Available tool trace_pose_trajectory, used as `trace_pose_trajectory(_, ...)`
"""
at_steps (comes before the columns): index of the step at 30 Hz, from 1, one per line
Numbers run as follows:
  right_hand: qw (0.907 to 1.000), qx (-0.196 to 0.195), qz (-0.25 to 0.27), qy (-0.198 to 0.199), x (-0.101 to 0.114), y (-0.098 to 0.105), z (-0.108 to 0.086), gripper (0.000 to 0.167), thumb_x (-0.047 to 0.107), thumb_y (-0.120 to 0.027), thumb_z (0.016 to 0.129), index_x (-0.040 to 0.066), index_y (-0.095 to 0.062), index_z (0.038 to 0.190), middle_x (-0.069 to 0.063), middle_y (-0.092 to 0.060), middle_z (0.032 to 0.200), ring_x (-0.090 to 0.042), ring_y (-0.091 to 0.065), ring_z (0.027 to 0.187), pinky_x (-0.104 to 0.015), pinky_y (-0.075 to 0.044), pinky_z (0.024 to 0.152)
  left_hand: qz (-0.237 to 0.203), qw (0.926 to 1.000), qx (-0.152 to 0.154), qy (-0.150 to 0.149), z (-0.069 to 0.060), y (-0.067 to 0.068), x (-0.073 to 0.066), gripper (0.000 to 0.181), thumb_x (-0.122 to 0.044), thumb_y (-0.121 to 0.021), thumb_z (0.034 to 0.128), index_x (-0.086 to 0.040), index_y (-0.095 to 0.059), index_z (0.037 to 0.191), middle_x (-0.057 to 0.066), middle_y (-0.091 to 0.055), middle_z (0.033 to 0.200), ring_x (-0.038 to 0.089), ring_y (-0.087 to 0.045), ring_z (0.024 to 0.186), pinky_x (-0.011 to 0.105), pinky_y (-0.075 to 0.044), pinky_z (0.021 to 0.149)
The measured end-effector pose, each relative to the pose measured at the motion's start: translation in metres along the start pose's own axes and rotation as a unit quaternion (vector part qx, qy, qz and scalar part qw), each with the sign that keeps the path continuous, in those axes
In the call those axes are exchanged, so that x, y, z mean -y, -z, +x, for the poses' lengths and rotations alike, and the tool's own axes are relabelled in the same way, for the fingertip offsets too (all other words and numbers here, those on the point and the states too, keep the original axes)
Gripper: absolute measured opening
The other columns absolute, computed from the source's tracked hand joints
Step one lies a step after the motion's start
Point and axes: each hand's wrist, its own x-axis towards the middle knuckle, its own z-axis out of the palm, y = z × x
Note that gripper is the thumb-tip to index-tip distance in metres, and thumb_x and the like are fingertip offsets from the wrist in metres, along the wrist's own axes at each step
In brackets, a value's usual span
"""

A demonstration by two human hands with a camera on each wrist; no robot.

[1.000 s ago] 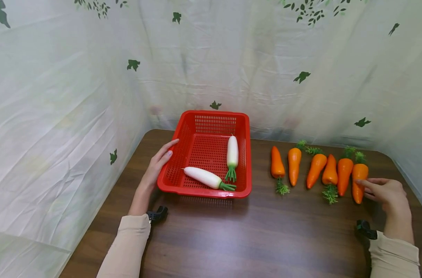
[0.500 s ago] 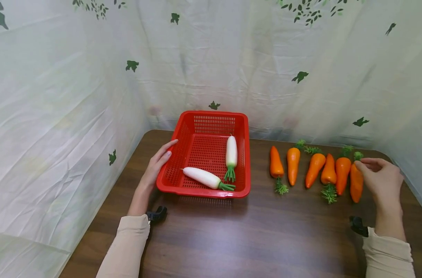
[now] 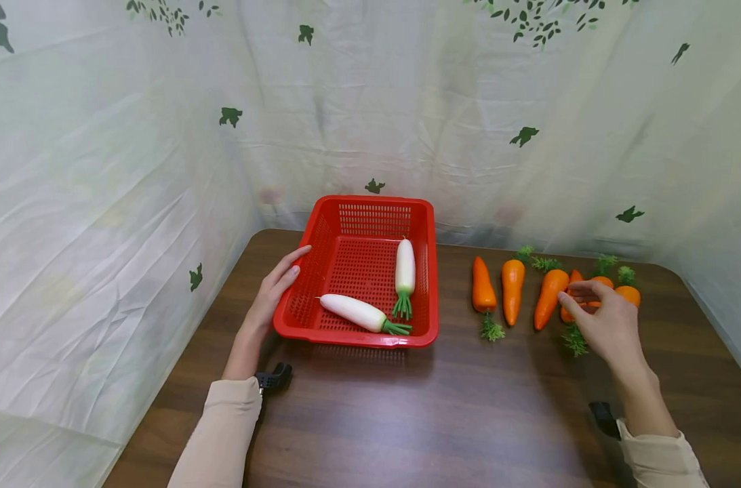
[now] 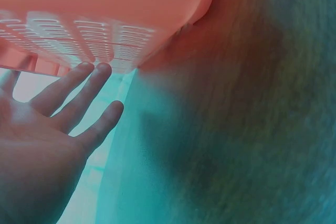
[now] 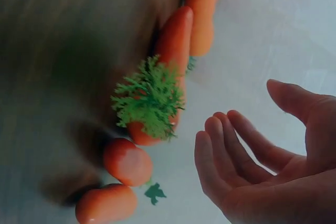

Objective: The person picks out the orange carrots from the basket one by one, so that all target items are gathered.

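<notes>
A red plastic basket (image 3: 346,333) holds two white radishes, one lying across the front (image 3: 353,310) and one along the right wall (image 3: 405,266). At its left side my left hand (image 3: 271,288) rests with fingers extended; the left wrist view has these fingers (image 4: 94,90) straight beside the slotted wall. My right hand (image 3: 611,329) is over the right end of a row of orange carrots, fingers relaxed and holding nothing. It partly hides several of them. In the right wrist view, a carrot with a feathery green top (image 5: 149,98) lies a little away from the hand (image 5: 262,166).
Left of the right hand lie three carrots in plain view, the outermost (image 3: 483,285) nearest the basket. A brown wooden table (image 3: 443,420) carries everything. Pale curtains (image 3: 376,102) with leaf prints hang behind it and at the sides.
My right hand has left the rightmost carrot, lifting and moving left over the neighbouring carrots. The carrots lie where they were. My left hand has stayed on the basket.
</notes>
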Motion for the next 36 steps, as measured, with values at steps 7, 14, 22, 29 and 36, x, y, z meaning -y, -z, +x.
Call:
trace_pose_trajectory(7,0.998,0.022,-0.018,0.056,0.007,-0.008,-0.008,0.051,0.033,-0.073,0.101,-0.005,-0.062,0.134,-0.031,-0.065,0.126,-0.048,-0.061,0.114,-0.056,-0.055,0.092,0.004,1.0,-0.002,0.002,-0.002,0.004,0.001,0.05,-0.038,-0.045,0.1128,-0.028,-0.042,0.162,0.008,-0.04,0.164,0.033,-0.052,0.135,0.029,-0.059,0.096)
trace_pose_trajectory(14,0.9929,0.076,-0.057,0.071,0.007,-0.009,-0.011,0.075,0.045,-0.065,0.104,-0.007,-0.043,0.152,-0.037,-0.037,0.156,-0.06,-0.032,0.141,-0.079,-0.032,0.105,0.001,1.0,-0.003,-0.007,-0.003,0.006,0.0,0.05,-0.036,-0.044,0.1134,-0.026,-0.042,0.162,0.009,-0.04,0.164,0.031,-0.052,0.135,0.027,-0.057,0.097)
trace_pose_trajectory(22,0.9877,0.116,-0.073,0.075,0.004,-0.012,-0.013,0.083,0.05,-0.058,0.106,-0.002,-0.028,0.163,-0.033,-0.012,0.17,-0.06,-0.014,0.153,-0.083,-0.017,0.113,0.0,1.0,0.0,0.003,-0.003,0.006,0.0,0.05,-0.038,-0.045,0.113,-0.029,-0.041,0.162,0.008,-0.04,0.164,0.034,-0.053,0.133,0.03,-0.06,0.094)
trace_pose_trajectory(29,0.9835,0.12,-0.103,0.088,0.001,-0.012,-0.019,0.088,0.056,-0.059,0.104,0.007,-0.023,0.168,-0.023,0.003,0.176,-0.047,0.009,0.161,-0.082,0.011,0.115,0.001,1.0,0.003,0.004,-0.001,0.004,0.001,0.05,-0.039,-0.046,0.1127,-0.03,-0.042,0.162,0.007,-0.04,0.164,0.035,-0.052,0.135,0.03,-0.059,0.095)
trace_pose_trajectory(36,0.9808,0.118,-0.126,0.09,-0.011,-0.009,-0.03,0.089,0.057,-0.06,0.102,0.015,-0.019,0.17,-0.02,0.006,0.177,-0.049,0.011,0.16,-0.08,0.018,0.114,0.013,0.9996,0.016,0.017,-0.003,0.009,-0.004,0.052,-0.038,-0.045,0.1129,-0.029,-0.04,0.164,0.007,-0.039,0.166,0.036,-0.05,0.139,0.03,-0.058,0.099)
